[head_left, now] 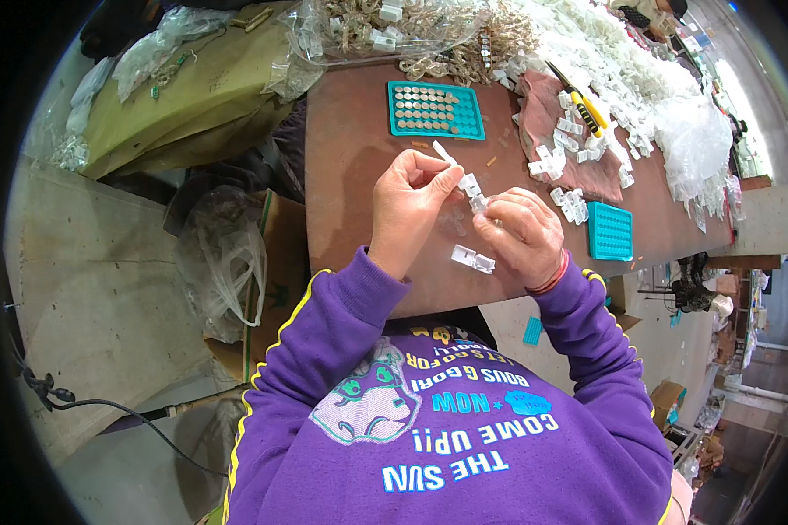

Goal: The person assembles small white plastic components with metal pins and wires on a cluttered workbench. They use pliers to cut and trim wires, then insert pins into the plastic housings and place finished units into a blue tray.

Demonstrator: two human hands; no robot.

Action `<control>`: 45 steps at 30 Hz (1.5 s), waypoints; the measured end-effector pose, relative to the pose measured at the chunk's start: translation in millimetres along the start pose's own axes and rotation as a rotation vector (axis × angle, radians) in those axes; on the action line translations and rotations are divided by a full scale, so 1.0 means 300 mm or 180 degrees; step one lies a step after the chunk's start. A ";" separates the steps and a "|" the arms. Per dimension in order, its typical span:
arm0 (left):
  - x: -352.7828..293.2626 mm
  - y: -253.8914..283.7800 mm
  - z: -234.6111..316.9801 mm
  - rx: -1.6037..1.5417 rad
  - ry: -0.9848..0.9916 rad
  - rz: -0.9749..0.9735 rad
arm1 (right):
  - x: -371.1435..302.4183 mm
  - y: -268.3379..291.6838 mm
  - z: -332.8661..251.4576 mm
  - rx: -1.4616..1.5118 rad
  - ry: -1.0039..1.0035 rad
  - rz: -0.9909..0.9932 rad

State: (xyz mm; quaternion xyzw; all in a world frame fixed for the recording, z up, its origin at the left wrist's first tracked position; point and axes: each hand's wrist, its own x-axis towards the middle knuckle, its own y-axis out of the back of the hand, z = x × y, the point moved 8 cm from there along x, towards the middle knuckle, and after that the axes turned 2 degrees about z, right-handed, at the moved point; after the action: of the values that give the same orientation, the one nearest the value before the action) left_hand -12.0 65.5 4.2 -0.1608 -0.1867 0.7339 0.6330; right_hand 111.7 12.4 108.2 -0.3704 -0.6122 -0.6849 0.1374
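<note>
While the left hand (411,197) pinches slim, white plastic parts (470,185) between thumb and forefinger, the right hand (525,232) grips their nearer end, all held above the reddish-brown table (346,157). Another small white plastic piece (474,259) lies toward the table's front edge, and a teal rectangular tray (471,114), partly filled with pale round discs (421,101), sits toward its far left corner.

I'm standing in what's looking like a small assembly workshop. A heap of white plastic pieces (604,52) is spreading over the far right of a brown worktable (348,122), yellow-and-black pliers (594,114) are lying at its edge, a teal tray (470,124) is holding rows of small round discs (420,103), and a cardboard box (278,254) is standing beside the table on the grey floor (105,289).
</note>
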 end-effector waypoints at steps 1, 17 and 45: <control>-0.001 0.001 0.002 -0.0017 -0.0026 0.0011 | -0.001 -0.004 0.028 0.0180 -0.0380 -0.0089; -0.026 -0.003 0.041 -0.0078 -0.0586 0.0126 | -0.152 -0.055 0.126 0.1734 -0.2946 0.1303; -0.036 -0.012 0.052 0.0498 -0.0867 0.0131 | -0.015 -0.050 0.165 0.0841 -0.2657 -0.0107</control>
State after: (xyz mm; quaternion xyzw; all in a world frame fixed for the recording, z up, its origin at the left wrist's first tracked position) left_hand -14.6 54.2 19.6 -0.0137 -0.2098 0.7741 0.5972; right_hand 121.9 61.0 93.0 -0.5847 -0.7035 -0.3945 -0.0869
